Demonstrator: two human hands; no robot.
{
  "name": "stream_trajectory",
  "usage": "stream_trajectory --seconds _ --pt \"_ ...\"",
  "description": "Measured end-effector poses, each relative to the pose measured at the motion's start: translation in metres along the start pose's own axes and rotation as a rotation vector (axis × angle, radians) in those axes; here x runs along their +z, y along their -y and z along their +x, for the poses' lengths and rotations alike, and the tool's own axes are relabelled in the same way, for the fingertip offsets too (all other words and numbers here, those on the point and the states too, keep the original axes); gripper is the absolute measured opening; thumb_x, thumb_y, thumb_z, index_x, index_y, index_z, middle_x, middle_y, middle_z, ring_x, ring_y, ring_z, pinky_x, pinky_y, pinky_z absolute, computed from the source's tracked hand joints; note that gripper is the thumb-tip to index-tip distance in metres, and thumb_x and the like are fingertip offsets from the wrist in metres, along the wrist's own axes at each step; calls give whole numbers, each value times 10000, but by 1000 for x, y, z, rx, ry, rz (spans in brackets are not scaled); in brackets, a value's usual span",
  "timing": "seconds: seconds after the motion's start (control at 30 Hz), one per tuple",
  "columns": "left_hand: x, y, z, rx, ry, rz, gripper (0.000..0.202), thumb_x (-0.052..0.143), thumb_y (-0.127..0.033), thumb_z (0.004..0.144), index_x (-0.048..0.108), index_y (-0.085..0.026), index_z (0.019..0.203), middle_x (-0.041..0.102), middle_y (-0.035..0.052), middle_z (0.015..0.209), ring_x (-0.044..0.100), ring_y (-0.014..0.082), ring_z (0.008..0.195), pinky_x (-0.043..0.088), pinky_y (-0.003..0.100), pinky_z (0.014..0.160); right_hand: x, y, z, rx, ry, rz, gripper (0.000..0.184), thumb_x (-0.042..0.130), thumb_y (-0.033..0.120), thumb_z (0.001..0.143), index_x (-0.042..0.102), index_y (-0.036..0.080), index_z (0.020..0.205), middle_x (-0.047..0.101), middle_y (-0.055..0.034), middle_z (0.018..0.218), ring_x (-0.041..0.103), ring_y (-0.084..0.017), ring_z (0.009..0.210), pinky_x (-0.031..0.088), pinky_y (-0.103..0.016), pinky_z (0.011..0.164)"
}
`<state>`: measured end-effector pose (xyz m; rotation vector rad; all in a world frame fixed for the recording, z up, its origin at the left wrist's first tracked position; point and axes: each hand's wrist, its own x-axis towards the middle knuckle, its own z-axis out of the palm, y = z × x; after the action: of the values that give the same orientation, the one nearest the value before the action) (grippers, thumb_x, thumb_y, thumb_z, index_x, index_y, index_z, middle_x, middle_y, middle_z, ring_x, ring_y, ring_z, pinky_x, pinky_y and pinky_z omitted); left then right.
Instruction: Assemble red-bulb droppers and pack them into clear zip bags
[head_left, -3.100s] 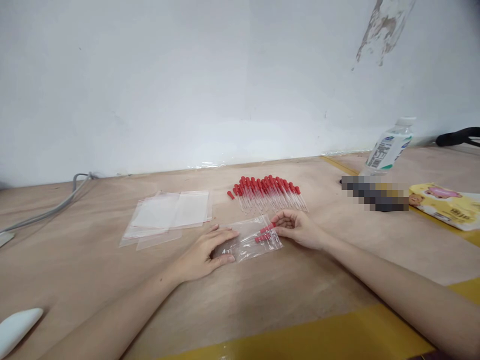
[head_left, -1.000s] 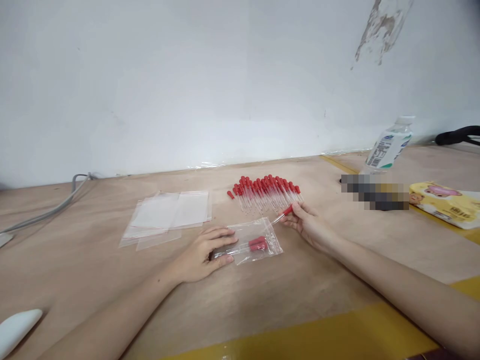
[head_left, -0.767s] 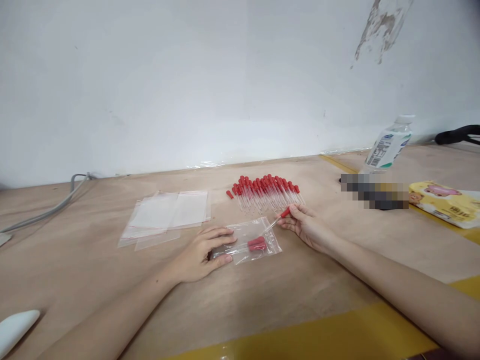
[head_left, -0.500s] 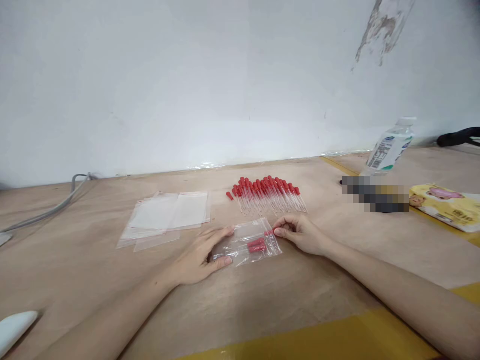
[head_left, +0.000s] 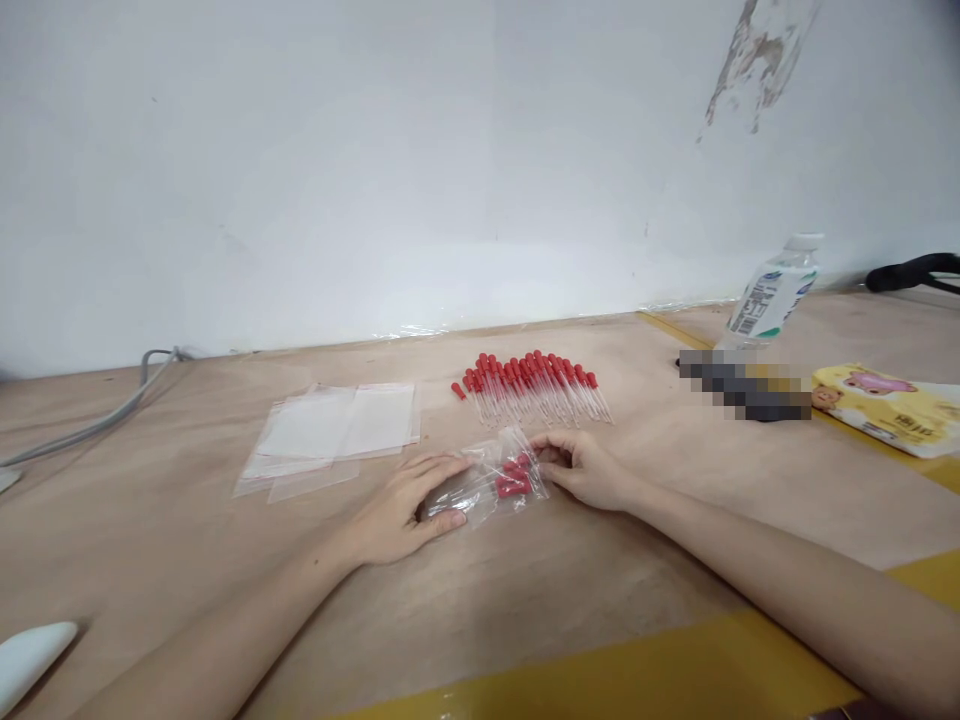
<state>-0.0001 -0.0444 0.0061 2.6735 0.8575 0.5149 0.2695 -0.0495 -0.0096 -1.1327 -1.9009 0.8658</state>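
A small clear zip bag point(head_left: 480, 490) lies crumpled between my hands on the table. Inside it are several droppers with red rubber bulbs point(head_left: 514, 486); their thin stems hardly show through the plastic. My left hand point(head_left: 409, 505) steadies the bag's left end, thumb on the near edge and fingers on the far one. At the right end, the curled fingers of my right hand point(head_left: 574, 468) are closed at the bag's mouth, close to the upper red bulb. Behind the bag lies a pile of loose red-bulbed droppers point(head_left: 536, 385), bulbs toward the wall.
Flat clear bags point(head_left: 337, 425) lie overlapping at left. To the right are a leaning water bottle point(head_left: 772, 300), a blurred dark object point(head_left: 742, 385) and a yellow packet point(head_left: 885, 405). A grey cable point(head_left: 112, 420) and a white object point(head_left: 34, 655) sit far left.
My right hand has moved slightly left, and the red bulb at its fingertips is now farther inside the bag. The bag's mouth has crumpled and lifted. My left hand has barely moved.
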Motion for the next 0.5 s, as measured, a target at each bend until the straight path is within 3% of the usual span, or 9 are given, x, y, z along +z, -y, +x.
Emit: stream_trajectory --seconds 0.17,0.3,0.37,0.5 --pt "1 1 1 -3 -6 7 485 527 -393 846 428 -239 1295 504 70 1294 438 241 1203 350 440 1016 0 -8 3 36 -3 -41 136 533 211 747 647 154 793 594 -7 645 493 -113 568 395 -232 535" --pt "1 1 1 1 -13 3 476 527 -390 845 443 -234 1286 506 73 1293 440 243 1203 353 442 1017 -1 -8 6 -101 -68 -83 121 591 264 735 649 171 785 596 -71 968 542 -170 855 431 -290 730" --pt "1 1 1 3 -8 6 480 523 -386 848 434 -229 1293 503 75 1296 438 240 1205 357 438 1016 0 -6 8 -122 -71 -119 124 601 275 738 666 179 782 589 -76 1011 534 -181 903 422 -305 767" --pt "1 1 1 1 18 16 491 514 -385 854 415 -226 1308 495 72 1307 424 237 1220 355 437 1022 8 -5 9 3 -81 -113 220 547 328 783 668 164 699 614 -26 698 533 -142 667 415 -264 626"
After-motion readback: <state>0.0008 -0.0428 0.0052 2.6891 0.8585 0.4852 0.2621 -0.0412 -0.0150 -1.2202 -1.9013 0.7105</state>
